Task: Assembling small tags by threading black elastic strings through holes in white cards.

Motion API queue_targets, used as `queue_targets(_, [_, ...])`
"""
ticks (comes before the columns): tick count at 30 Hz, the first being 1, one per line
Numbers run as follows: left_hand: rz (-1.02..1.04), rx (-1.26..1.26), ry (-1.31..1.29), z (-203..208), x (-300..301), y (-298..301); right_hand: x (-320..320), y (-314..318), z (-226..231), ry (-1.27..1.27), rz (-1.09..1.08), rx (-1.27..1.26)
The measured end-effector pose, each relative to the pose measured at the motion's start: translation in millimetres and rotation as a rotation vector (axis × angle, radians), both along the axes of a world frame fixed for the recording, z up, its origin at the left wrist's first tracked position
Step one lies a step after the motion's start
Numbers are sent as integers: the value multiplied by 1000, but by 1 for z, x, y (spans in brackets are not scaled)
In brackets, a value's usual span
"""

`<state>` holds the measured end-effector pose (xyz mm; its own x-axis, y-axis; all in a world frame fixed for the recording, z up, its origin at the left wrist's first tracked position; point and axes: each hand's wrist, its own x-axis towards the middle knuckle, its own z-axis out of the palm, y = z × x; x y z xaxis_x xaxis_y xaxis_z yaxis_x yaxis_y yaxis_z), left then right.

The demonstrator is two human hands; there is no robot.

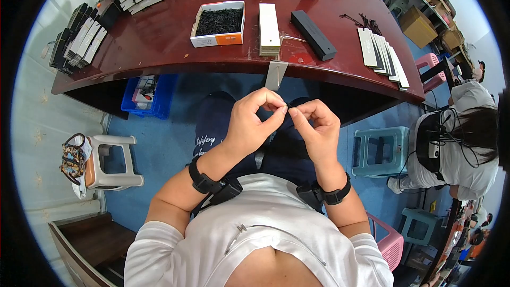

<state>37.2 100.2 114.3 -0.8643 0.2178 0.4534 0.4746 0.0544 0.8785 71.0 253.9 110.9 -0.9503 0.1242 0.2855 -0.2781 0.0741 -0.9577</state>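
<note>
Just short of the near edge of the dark red surface [164,42], above the person's lap, the left hand [255,114] and the right hand [320,126] met almost tip to tip, each with thumb and forefinger pinched together; anything between them was too small to tell. Nearest to them, a grey plate [276,76] jutted out from the edge. Behind it lay a stack of white strips [269,27], with an open box [219,40] of black cords [219,20] to its left and a black bar [313,35] slanting to its right. Farther right, white and black tags [381,57] overlapped in a fan.
</note>
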Motion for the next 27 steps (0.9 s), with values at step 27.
queue_targets(27, [-527, 499, -584, -3, -8, -13, -6, 7, 4, -284, 463, -377])
